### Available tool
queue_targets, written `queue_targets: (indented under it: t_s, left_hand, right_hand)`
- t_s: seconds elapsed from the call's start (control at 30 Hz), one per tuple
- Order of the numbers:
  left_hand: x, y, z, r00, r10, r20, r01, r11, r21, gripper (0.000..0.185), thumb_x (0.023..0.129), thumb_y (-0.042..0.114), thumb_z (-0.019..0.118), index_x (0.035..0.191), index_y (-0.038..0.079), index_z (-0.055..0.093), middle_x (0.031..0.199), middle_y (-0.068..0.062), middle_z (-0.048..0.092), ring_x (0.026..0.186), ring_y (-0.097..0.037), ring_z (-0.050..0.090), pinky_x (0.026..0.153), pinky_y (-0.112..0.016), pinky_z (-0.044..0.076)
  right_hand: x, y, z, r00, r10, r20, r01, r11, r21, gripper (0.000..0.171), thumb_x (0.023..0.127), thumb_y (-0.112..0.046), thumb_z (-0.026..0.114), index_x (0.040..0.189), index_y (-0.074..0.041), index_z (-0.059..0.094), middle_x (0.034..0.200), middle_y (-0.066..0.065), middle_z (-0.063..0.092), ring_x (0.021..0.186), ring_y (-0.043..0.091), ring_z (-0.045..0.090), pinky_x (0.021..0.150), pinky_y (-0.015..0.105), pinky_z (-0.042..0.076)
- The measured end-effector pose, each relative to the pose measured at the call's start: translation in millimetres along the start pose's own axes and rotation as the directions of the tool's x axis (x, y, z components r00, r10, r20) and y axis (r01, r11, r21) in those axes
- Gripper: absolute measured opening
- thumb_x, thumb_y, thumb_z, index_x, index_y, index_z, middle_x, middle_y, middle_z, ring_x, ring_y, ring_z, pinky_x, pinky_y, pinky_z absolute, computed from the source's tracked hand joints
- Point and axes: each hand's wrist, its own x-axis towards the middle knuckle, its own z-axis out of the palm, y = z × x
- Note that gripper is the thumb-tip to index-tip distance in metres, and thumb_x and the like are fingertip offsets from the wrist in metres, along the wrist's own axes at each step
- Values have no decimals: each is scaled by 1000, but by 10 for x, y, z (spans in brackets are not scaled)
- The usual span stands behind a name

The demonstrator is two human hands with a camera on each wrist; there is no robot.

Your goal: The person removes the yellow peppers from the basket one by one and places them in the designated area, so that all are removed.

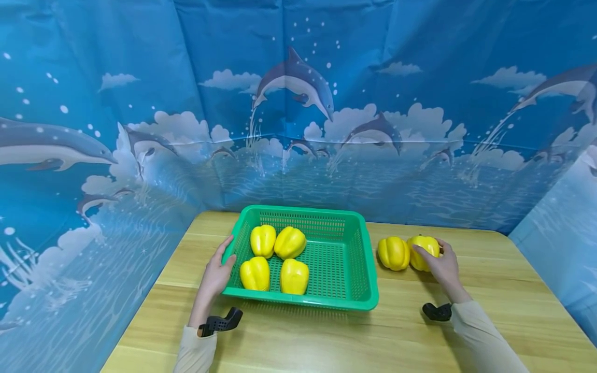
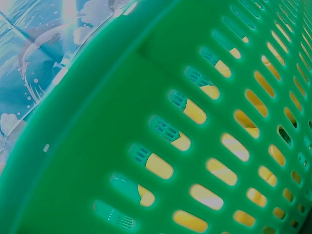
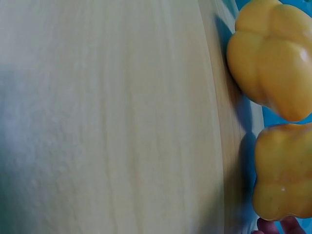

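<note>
A green plastic basket with slotted walls stands on the table, with several yellow bell peppers grouped in its left half. Against its left rim rests my left hand, fingers stretched along the outside and thumb over the edge. The left wrist view is filled by the basket's slotted wall, yellow showing through the slots. To the basket's right, my right hand grips a yellow bell pepper between thumb and fingers. Another yellow bell pepper sits right beside it. Fingertips meet the held pepper in the right wrist view.
The wooden table reaches back to a blue curtain printed with dolphins. A black wrist mount is on the left wrist, and another black mount is on the right wrist.
</note>
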Motion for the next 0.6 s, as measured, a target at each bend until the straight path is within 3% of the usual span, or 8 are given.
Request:
queue_targets:
  t_s: [0.6]
  left_hand:
    - [0, 11, -12, 1000, -3, 16, 3, 1000, -16, 51, 102, 17, 41, 151, 24, 27, 154, -14, 22, 136, -41, 22, 102, -63, 22]
  right_hand:
    - [23, 16, 31, 1000, -8, -3, 8, 1000, -8, 98, 86, -54, 61, 149, 4, 13, 144, 33, 21, 127, 46, 27, 98, 57, 32]
